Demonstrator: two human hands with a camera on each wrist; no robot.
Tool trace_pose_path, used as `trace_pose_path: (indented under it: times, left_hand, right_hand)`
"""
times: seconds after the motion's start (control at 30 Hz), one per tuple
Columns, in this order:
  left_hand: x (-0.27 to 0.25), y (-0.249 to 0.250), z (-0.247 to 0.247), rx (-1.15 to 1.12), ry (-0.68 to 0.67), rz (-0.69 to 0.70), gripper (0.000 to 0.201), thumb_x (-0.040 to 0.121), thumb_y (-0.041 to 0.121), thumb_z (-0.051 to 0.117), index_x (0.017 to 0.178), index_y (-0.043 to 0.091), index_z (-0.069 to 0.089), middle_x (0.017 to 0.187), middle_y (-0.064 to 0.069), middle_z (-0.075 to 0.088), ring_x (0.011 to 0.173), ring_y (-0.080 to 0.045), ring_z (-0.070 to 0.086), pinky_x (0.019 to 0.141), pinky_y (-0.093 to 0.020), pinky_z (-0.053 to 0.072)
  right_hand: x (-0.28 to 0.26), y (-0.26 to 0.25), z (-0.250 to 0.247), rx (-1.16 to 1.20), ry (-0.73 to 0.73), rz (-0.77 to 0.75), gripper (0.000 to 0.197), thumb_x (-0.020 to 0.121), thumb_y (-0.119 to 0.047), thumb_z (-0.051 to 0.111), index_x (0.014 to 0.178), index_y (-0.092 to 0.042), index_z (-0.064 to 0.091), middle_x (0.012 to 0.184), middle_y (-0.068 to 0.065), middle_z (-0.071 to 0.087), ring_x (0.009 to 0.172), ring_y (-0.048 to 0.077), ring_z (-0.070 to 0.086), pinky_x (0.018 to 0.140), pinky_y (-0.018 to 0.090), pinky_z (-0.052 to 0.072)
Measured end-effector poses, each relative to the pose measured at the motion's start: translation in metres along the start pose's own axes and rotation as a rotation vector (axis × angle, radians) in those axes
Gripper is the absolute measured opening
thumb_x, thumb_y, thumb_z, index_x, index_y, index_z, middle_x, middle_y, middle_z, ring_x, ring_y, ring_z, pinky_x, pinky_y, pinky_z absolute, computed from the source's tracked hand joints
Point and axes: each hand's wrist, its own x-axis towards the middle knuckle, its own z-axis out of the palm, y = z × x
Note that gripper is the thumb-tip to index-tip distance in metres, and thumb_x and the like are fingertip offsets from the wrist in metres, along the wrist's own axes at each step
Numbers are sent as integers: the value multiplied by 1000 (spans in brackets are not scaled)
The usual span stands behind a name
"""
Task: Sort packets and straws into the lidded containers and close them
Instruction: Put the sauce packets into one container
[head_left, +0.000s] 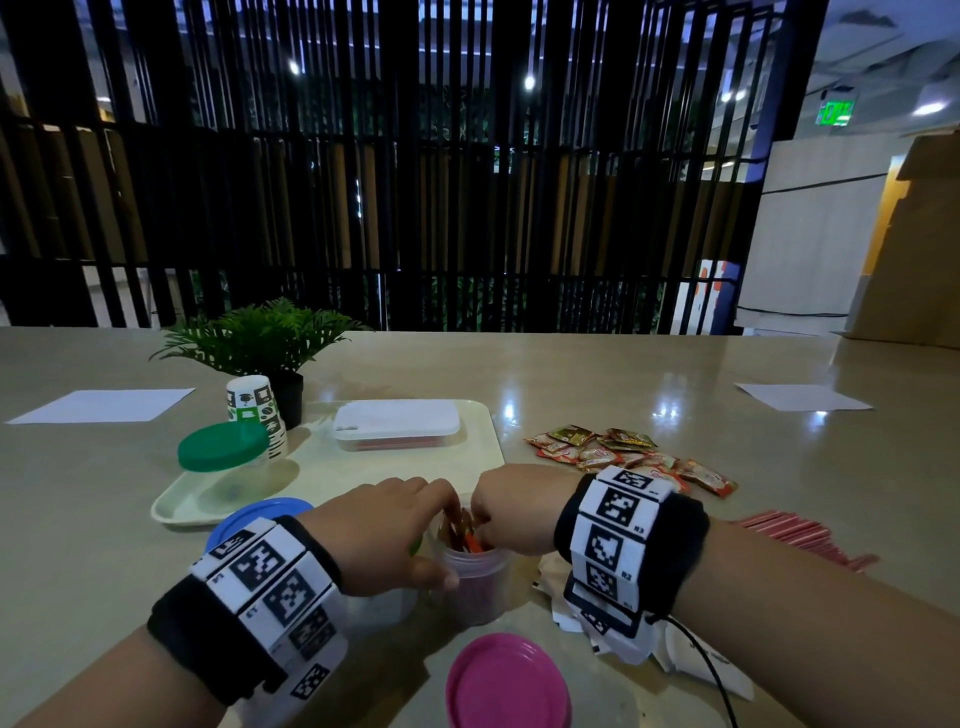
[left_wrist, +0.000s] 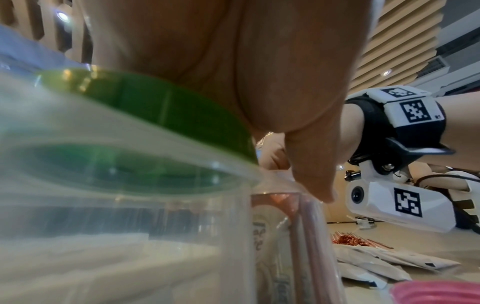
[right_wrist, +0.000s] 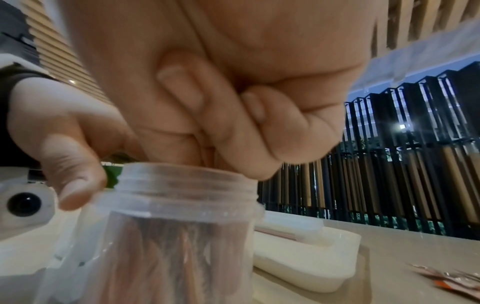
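- Your left hand (head_left: 387, 525) steadies the clear screw-top jar (head_left: 470, 577) near the front of the worktop (head_left: 675, 364): the thumb presses its near wall and the fingers (head_left: 441, 501) curl over the far rim, likely so it will not tip while you load it.
- Your right hand (head_left: 511, 506) reaches into the jar mouth from the right. In the right wrist view two fingers (right_wrist: 233, 131) are curled back toward the palm; the ones going inside are hidden by the rim, so I cannot tell whether they pinch a packet.
- Reddish stick packets (head_left: 467, 535) stand upright in the jar, its lid still off.
- The pink lid (head_left: 506, 686) lies near you, probably this jar's cap.
- More packets to sort lie to the right: a loose pile of sachets (head_left: 623, 452) farther back, and red straws (head_left: 800, 535) partly hidden behind your right forearm.
- White paper packets (head_left: 675, 654) are mostly hidden under your right wrist.
- On the tray (head_left: 488, 431), the flat white-lidded box (head_left: 397, 423) and a green-lidded jar (head_left: 223, 447) are already closed.
- A blue lid (head_left: 260, 512) is half hidden behind your left wrist.
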Motion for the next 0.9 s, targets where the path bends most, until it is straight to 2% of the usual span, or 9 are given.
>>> trace_pose_path:
  times: [0.1,0.2,0.33,0.4,0.57,0.7,0.73,0.8,0.9]
  left_hand:
    - [1,-1,0,9,-10,19,65,87,58,58,141,40,27,136,7,44,119,-13,42,94,-29,36]
    - [3,-2,0,60,-36,27,68,89,59,53,146,45,20,139,5,41,122,-16,40,97,-32,38]
    - [3,-4,1,51,-41,49,63,89,62,50,144,52,21,138,7,39,120,-14,40,96,-31,38]
    - [3,-5,1,35,-35,56,61,88,63,51,142,53,24,137,8,40,120,-14,40,97,-31,37]
    - [4,-5,-2,22,-55,68,57,88,62,52,139,53,27,138,11,38,121,-11,38,97,-27,36]
    - [6,-7,-3,17,-59,76,57,87,63,53,138,53,29,138,13,38,123,-9,38,99,-27,35]
    - [6,-7,-3,20,-59,77,57,87,63,53,138,53,29,138,13,38,123,-9,38,100,-27,35]
    - [6,-7,-3,25,-59,78,57,87,63,53,138,52,30,138,14,38,124,-9,38,102,-28,35]
    - [6,-6,-3,22,-62,75,57,87,63,53,138,53,29,139,14,38,124,-9,37,104,-29,35]
  right_hand:
    - [-4,5,-7,31,-24,-56,30,99,-28,46,105,-6,66,81,4,56,75,19,52,56,24,36]
    - [-6,17,-15,174,-45,-110,29,97,-29,49,107,-9,68,92,0,64,87,15,57,78,29,46]
    - [-13,42,-32,433,-33,-99,23,97,-25,51,108,-14,68,91,-10,75,90,-4,60,90,20,43]
    - [-16,58,-41,479,20,-54,20,98,-25,51,105,-17,68,84,-11,75,87,-2,61,92,24,43]
    - [-10,104,-50,368,97,141,16,96,-23,53,104,-17,66,81,-7,75,89,6,64,88,29,43]
    - [6,135,-32,275,39,276,12,93,-15,58,101,-13,67,80,-4,72,57,6,57,54,20,46]
    - [10,139,-25,246,11,294,14,91,-11,60,102,-11,67,80,-5,69,58,6,57,53,18,46]
    - [18,145,-11,162,-43,302,19,88,-9,63,107,-11,68,85,-8,61,74,10,58,63,19,47]
    - [30,151,7,76,-131,296,35,84,-15,70,118,-19,61,112,-4,60,103,16,56,85,26,49]
